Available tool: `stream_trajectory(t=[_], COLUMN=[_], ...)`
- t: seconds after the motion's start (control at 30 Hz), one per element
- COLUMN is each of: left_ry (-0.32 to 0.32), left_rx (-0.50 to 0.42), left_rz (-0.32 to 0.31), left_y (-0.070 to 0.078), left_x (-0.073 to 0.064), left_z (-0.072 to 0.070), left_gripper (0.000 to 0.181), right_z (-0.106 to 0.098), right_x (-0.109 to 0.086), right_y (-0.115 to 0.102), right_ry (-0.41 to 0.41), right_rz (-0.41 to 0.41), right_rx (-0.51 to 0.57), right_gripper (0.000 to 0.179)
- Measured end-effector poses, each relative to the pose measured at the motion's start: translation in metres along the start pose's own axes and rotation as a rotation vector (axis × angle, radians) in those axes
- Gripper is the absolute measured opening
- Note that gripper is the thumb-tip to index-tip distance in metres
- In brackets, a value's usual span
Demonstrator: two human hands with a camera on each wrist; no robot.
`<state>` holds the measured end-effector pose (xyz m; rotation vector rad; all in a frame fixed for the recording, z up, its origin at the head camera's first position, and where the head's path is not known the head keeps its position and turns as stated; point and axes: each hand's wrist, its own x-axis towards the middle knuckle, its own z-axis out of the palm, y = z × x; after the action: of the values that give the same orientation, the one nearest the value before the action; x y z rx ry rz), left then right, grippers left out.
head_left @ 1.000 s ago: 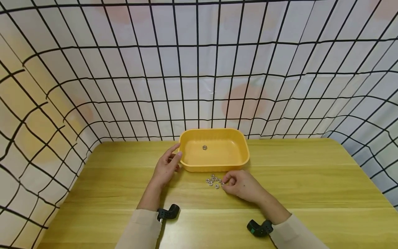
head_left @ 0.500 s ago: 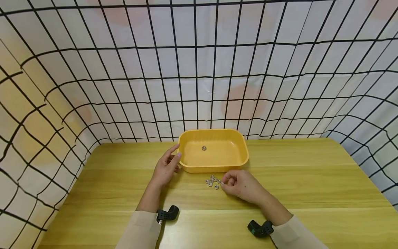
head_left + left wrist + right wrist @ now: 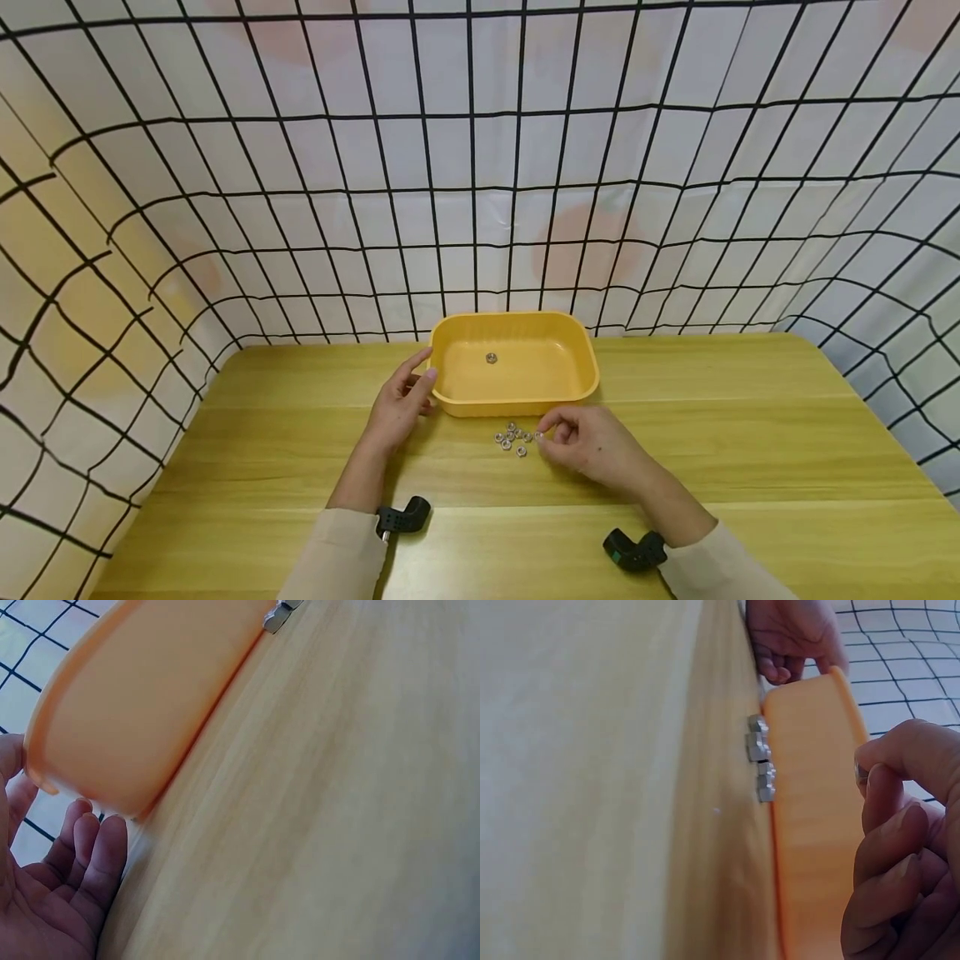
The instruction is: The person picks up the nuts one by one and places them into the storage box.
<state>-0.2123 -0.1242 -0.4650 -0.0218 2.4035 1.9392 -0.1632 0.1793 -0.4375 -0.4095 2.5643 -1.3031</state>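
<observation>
A small silver hex nut (image 3: 862, 774) is pinched between the thumb and index finger of my right hand (image 3: 592, 442). That hand is just in front of the yellow tray (image 3: 517, 409), raised off the table in the right wrist view. Left of its fingertips lies a cluster of several nuts (image 3: 507, 444) on the table. Another nut (image 3: 491, 358) sits inside the tray. My left hand (image 3: 395, 408) touches the tray's left end with thumb and index finger, its other fingers loosely bent below the rim (image 3: 34, 742).
Behind the wooden table (image 3: 262, 450) stands a black wire grid (image 3: 495, 192) over a pale printed sheet, and it also runs along both sides. A black wrist camera (image 3: 405, 515) is strapped to each forearm.
My right hand has shifted slightly to the right and lifted, with the nut in its fingertips. The left hand keeps its place at the tray.
</observation>
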Motion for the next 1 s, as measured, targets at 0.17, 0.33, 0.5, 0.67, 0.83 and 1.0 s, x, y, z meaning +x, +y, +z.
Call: stream_trajectory(t=[0.17,0.33,0.5,0.67,0.83,1.0], left_ry=[-0.001,-0.007,-0.013,-0.017,-0.013,-0.011], left_rx=[0.011,0.008,-0.004,-0.011,-0.013,-0.008], left_rz=[-0.03,-0.044,-0.032,-0.021,-0.015,-0.009], left_y=[-0.001,0.001,0.002,0.002,0.001,0.001], left_x=[0.004,0.004,0.004,0.005,0.006,0.006], left_z=[0.0,-0.001,-0.002,-0.003,-0.003,-0.003], left_gripper=[0.049,0.051,0.051,0.049,0.048,0.045], right_z=[-0.007,-0.015,-0.027,-0.037,-0.039,-0.036], right_x=[0.0,0.002,0.004,0.01,0.017,0.025], right_y=[-0.006,-0.013,-0.016,-0.015,-0.011,-0.009], right_ry=[0.02,0.063,0.139,0.187,0.21,0.23], right_rz=[-0.01,-0.017,-0.063,-0.051,-0.045,-0.048], right_rx=[0.003,-0.004,-0.018,-0.028,-0.025,-0.023], right_gripper=[0.009,0.008,0.01,0.011,0.012,0.013])
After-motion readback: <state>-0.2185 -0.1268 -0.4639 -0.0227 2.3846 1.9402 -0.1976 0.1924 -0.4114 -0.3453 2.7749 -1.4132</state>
